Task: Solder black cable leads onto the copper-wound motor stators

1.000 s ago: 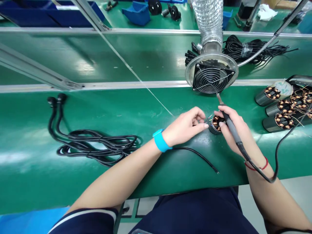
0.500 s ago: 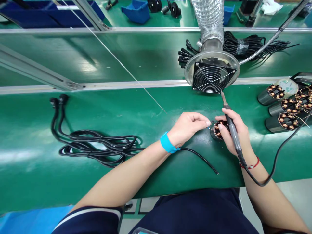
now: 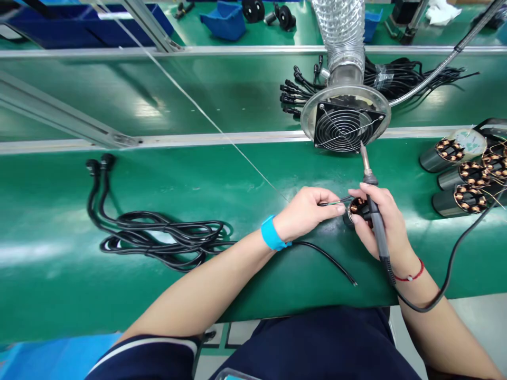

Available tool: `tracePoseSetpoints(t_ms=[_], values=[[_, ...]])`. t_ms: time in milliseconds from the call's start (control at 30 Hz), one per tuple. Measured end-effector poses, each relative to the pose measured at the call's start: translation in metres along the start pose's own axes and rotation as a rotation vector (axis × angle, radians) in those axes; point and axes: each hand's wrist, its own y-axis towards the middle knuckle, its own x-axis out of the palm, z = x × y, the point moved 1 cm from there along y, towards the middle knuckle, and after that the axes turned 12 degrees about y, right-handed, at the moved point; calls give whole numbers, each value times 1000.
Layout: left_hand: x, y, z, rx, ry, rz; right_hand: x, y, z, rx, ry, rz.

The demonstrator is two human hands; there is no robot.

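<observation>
My left hand (image 3: 311,211) pinches a thin dark wire (image 3: 335,202) just left of a small motor stator (image 3: 357,207) with copper windings in a dark round housing. My right hand (image 3: 386,221) is wrapped round the handle of a soldering iron (image 3: 376,216), its tip pointing up towards the fan, and its fingers also rest at the stator. A thin pale strand (image 3: 245,155) runs from the upper left down to near my left hand. A black cable end (image 3: 332,260) lies on the table below my left wrist.
A round extractor fan (image 3: 344,126) on a silver duct hangs just behind my hands. Several wound stators (image 3: 447,155) stand at the right. Coiled black cables (image 3: 158,232) lie at the left, and a cable bundle (image 3: 396,76) lies behind the fan. A metal rail (image 3: 222,138) crosses the table.
My left hand has turned slightly, and more of the dark wire shows between its fingers and the stator. The soldering iron stands a little more upright. The cable ends behind the fan show farther left.
</observation>
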Motion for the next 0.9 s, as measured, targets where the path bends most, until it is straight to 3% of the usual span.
tracePoseSetpoints(t_ms=[133,300,433,500,600,700,800,900], values=[[5,-1,0,-11,-82,-58,2,1,0,-40,-87,-28],[-4,-3,3,-99,-290,-119,1,1,-2,-70,-188,33],[-1,-3,-1,-102,-218,-261,3,-2,-3,-44,-178,118],[5,-2,-4,-75,-134,-278,7,-2,-3,-10,-181,148],[11,0,-4,-27,-87,-162,11,-2,-3,23,-188,174],[4,3,-1,-30,-146,18,10,-3,1,50,-176,185],[-17,8,0,-38,-242,162,2,-8,8,93,-167,223],[-50,17,-3,-19,-311,337,-7,-12,16,145,-156,294]])
